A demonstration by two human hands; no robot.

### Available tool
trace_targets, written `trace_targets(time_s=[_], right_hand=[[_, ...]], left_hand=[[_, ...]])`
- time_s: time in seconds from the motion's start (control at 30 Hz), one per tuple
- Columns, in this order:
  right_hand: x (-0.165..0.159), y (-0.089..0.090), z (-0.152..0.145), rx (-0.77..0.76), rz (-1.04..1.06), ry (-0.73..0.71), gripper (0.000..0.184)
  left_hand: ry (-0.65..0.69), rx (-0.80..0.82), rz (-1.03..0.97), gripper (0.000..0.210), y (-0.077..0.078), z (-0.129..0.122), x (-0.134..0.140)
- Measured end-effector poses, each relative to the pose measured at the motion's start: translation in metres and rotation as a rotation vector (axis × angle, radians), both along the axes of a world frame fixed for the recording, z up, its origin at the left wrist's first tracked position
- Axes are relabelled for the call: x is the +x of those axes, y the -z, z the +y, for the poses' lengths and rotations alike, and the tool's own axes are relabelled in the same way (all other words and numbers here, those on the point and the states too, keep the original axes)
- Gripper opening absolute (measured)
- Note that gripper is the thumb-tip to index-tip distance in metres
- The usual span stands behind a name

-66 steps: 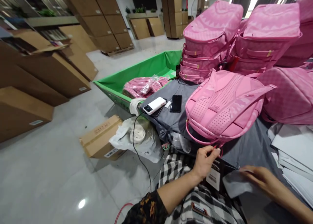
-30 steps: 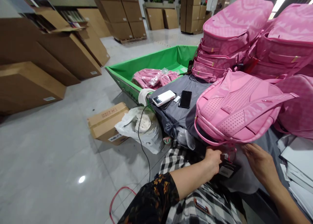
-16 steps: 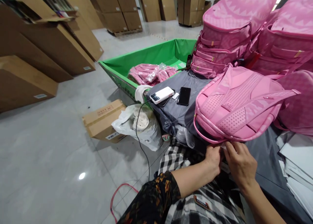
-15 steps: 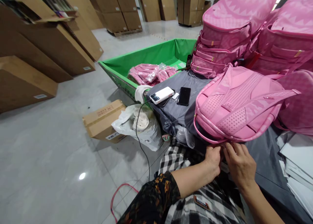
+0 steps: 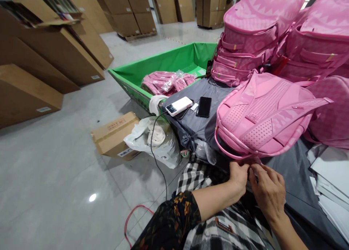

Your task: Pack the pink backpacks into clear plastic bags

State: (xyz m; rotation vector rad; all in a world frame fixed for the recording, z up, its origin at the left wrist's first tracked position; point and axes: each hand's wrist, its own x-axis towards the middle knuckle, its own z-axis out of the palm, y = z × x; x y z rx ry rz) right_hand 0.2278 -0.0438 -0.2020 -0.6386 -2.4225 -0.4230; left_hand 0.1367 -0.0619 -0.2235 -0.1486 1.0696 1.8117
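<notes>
A pink backpack lies with its perforated back panel and shoulder straps facing up, on a dark grey cloth-covered surface. At its near edge my left hand is closed, thumb and fingers pinching the pink material at the rim. Close beside it, my right hand is curled with its fingertips on the same edge. The exact part between the fingertips is mostly hidden by my hands and the bag.
Stacked pink backpacks stand behind. Left of the bag lie a phone and a white power bank with a black cable. White sheets are at right. A green bin, plastic bag and carton stand left.
My right hand has turned slightly and its fingers have spread a little, lower against the bag's edge. The left hand stays at nearly the same place. The view shifts slightly.
</notes>
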Motion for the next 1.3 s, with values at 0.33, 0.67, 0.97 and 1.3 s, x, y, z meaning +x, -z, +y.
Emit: trace_targets(time_s=[0.33,0.67,0.97,1.3], right_hand=[[-0.015,0.022,0.025,0.106,0.215,0.173,0.009],[-0.011,-0.01,0.011,0.06,-0.157,0.131,0.004],[-0.013,-0.004,0.013,0.076,-0.05,0.194,0.021],[-0.001,-0.018,0.034,-0.853,0.3,0.142,0.042]], left_hand=[[-0.048,-0.009,0.319,0.025,0.008,-0.006,0.009],[0.096,-0.065,0.749,0.023,-0.004,-0.014,-0.011],[0.186,0.11,0.61,0.021,-0.042,-0.048,-0.016],[0.23,0.386,-0.148,0.048,0.006,-0.005,-0.001]])
